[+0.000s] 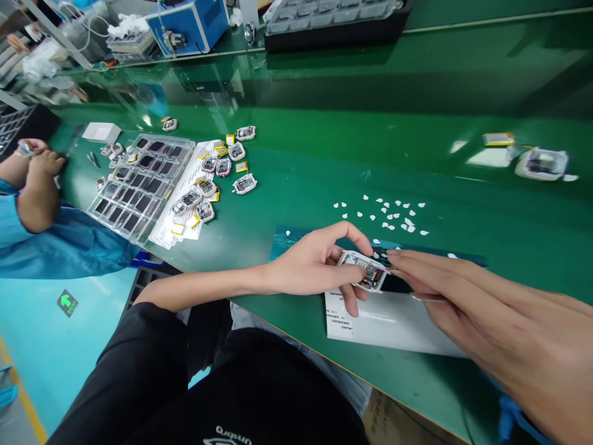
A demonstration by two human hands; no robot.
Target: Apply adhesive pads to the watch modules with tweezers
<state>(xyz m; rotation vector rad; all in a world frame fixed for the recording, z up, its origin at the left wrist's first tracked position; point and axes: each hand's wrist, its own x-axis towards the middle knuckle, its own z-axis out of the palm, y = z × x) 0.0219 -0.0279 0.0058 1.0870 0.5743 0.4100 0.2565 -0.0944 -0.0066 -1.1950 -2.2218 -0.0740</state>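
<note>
Your left hand (311, 266) pinches the small white module (362, 269) between thumb and fingers, holding it just above the near edge of the dark mat (296, 238), over the white label sheet (393, 321) that lies against the mat's near side. Your right hand (467, 303) comes in flat from the right, fingers stretched and closed on nothing, its fingertips (393, 254) touching the module's right end; whether something thin sits under them, you cannot tell from here. The grip on the module is light and sits mostly at its left end, so a firm push from the right could pivot it out of your pinch and drop it onto the sheet or skid it off the near table edge. The exposed board faces up, so a fingertip sliding across it could, I judge, smear or snag a component. Beyond the mat, on its far side, a scatter of small white bits (393, 213) lies loose on the green table (324, 142); a sweep of your right wrist would drag them onto the mat and under the work. Well left of the mat sit the clear compartment tray (139, 185) and a cluster of similar modules (222, 167), beside another person's arm in a blue sleeve (55, 241); those are clear of your reach, so the risk stays at your fingertips.
</note>
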